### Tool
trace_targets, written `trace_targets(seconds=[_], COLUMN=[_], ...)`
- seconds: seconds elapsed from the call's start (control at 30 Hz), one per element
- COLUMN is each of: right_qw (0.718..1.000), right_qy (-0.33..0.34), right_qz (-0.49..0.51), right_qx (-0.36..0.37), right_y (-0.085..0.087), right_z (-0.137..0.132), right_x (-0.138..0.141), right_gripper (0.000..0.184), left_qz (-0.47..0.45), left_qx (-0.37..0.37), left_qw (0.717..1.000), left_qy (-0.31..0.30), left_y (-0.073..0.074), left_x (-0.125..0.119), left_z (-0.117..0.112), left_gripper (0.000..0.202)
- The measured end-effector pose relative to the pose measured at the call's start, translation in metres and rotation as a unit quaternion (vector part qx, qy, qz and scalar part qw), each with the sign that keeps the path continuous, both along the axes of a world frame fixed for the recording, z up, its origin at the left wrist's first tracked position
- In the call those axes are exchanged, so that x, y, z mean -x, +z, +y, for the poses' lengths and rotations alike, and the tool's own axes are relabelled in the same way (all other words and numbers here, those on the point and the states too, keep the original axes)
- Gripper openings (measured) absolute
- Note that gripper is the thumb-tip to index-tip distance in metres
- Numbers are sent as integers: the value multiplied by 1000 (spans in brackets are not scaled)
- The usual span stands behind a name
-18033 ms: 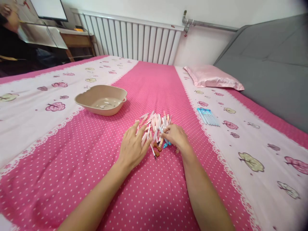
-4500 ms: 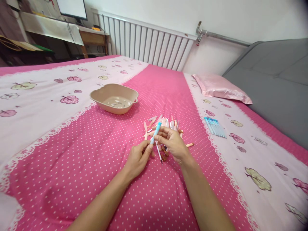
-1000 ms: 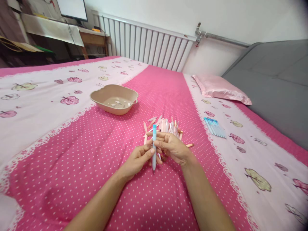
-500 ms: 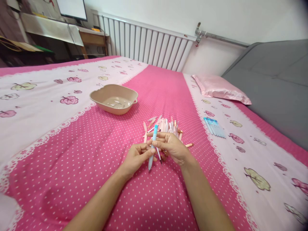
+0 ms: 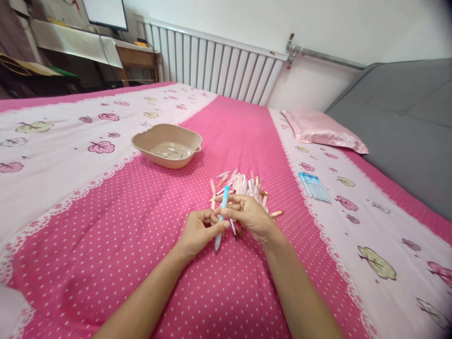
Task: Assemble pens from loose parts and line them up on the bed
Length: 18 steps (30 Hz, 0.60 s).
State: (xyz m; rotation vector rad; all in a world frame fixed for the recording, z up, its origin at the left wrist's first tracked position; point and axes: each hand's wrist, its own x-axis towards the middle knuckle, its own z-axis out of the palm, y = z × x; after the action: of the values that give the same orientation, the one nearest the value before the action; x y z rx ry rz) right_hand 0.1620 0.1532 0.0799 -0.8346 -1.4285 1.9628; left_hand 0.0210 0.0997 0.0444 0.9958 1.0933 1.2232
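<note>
A pen [image 5: 225,197] with a bright blue top end and a pale barrel slants between my two hands, its tip pointing down toward me. My left hand [image 5: 201,230] pinches the lower barrel between thumb and fingers. Higher up, the thumb and fingers of my right hand [image 5: 249,214] close on the same pen. Just beyond and beneath the hands lies a loose pile of pink, white and peach pens and pen parts [image 5: 242,183], partly hidden by my right hand. A thin white refill with a dark tip [image 5: 233,230] shows below my right hand.
A beige plastic basin [image 5: 165,162] with several small pieces inside stands on the bed at left. To the right, a row of blue-topped pens [image 5: 314,187] lies side by side. Farther back are a pink pillow [image 5: 323,127], a grey headboard [image 5: 399,117] and a white radiator [image 5: 212,61].
The pen has shifted slightly left and tilted a little more, with its tip slightly lower. Both hands still grip it; the pile, basin and pen row stay put.
</note>
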Motion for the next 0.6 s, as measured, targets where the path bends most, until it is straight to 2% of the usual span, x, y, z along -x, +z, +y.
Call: trace_targets(seconds=[0.13, 0.33, 0.47, 0.6], right_qw=[1000, 995, 993, 995], right_qy=[5, 6, 2, -22], right_qz=[19, 93, 104, 80], right_qx=[-4, 35, 48, 46], right_y=[1, 3, 1, 2], right_z=[1, 3, 4, 4], right_x=[-1, -2, -2, -3], right_gripper=[53, 35, 36, 42], left_qz=[-40, -67, -82, -86], left_qx=[7, 8, 3, 13], left_qw=[998, 988, 986, 989], left_qy=[-46, -136, -144, -117], left_y=[1, 1, 1, 3], left_x=[2, 5, 4, 2], left_z=[-1, -5, -5, -6], left_gripper=[34, 34, 34, 30])
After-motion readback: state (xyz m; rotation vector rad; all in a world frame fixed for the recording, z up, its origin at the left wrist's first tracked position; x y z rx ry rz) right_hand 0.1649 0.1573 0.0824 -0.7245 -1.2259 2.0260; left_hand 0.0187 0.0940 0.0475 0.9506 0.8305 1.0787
